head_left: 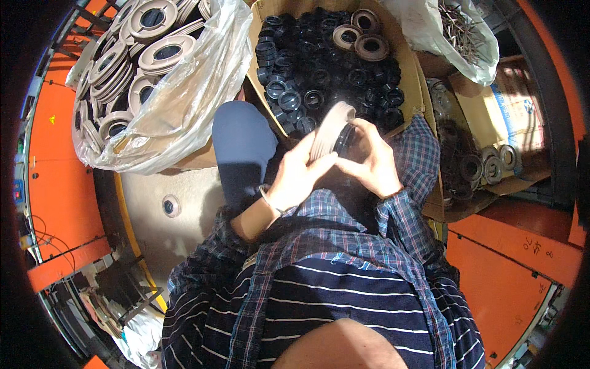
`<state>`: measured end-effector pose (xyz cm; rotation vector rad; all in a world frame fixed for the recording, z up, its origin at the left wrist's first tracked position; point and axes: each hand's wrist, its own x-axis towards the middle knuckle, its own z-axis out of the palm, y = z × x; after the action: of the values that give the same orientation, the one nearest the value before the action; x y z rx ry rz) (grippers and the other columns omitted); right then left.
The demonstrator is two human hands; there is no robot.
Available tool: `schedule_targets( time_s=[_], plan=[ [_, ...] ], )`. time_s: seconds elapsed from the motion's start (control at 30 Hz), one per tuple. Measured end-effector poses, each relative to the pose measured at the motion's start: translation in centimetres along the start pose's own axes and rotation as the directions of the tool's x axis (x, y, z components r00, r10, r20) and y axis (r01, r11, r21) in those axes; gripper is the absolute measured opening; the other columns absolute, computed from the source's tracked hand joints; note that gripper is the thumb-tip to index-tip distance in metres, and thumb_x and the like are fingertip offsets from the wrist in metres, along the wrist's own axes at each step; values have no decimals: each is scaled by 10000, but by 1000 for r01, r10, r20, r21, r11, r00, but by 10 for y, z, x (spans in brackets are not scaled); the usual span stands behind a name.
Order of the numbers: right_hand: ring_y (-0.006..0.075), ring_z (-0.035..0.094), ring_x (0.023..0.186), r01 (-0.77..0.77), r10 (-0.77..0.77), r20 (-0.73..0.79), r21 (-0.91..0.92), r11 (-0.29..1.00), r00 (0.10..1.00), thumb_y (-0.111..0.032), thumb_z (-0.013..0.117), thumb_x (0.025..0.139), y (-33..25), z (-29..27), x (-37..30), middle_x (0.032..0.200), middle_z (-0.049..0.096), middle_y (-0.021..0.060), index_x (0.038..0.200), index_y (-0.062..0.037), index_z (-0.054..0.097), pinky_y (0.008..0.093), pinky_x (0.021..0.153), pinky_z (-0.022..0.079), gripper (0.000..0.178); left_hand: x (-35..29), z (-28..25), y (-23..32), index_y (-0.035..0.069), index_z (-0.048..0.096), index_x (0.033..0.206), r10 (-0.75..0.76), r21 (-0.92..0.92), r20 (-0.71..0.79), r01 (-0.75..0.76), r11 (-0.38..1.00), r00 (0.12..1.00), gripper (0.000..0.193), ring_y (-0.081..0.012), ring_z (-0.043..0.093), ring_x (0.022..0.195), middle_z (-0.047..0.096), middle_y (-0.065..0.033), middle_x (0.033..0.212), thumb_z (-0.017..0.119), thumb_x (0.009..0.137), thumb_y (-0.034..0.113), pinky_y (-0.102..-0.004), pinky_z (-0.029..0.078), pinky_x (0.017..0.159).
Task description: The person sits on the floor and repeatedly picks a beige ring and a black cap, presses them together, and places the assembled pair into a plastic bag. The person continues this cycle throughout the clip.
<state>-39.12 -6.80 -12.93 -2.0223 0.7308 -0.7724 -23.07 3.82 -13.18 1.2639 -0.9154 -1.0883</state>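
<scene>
My left hand (296, 173) is closed round a beige ridged plastic ring (330, 130), tilted on edge above my lap. My right hand (376, 165) grips a black round cap (345, 140) by its side, with fingertips at the ring's edge. Cap and ring touch or nearly touch; how far one sits inside the other is hidden. Just beyond my hands stands a cardboard box full of loose black caps (319, 77). Several beige rings with dark centres (371, 47) lie on top of these caps.
A clear plastic bag (203, 92) at the left holds many beige rings (166, 52) with black centres. One ring (171, 206) lies on the floor. At the right stand a bag of thin brown pieces (461, 34) and an open carton (504, 117) with rings. Orange machines (61, 184) flank me.
</scene>
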Motion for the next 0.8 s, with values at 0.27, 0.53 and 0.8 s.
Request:
schedule_targets(
  time_s=[0.27, 0.53, 0.8],
  plan=[
    [113, 610, 615, -594, 566, 191, 358, 721, 802, -421, 648, 953, 4, 2, 2, 854, 682, 91, 1101, 8, 625, 248, 532, 507, 454, -6, 6, -5, -13, 430, 1457, 18, 5, -5, -17, 1000, 1000, 574, -180, 586, 1209, 618, -143, 1325, 657, 949, 124, -319, 453, 1032],
    [128, 642, 604, -459, 451, 169, 572, 680, 877, -408, 675, 939, 6, 5, 0, 874, 698, 94, 1167, -12, 592, 243, 563, 524, 464, -12, 14, -2, -8, 451, 1443, 108, 194, 17, -110, 975, 994, 586, -208, 609, 1190, 626, -172, 1308, 694, 923, 112, -332, 477, 1018],
    [245, 637, 1092, -38, 39, 16, -55, 998, 999, -223, 865, 752, 9, -3, -1, 1243, 614, 184, 1387, 3, 471, 320, 897, 535, 781, -9, 7, -5, -27, 459, 1428, -157, -167, -55, 146, 975, 986, 547, -125, 566, 1154, 606, -70, 1272, 668, 928, 48, -290, 463, 997]
  ],
)
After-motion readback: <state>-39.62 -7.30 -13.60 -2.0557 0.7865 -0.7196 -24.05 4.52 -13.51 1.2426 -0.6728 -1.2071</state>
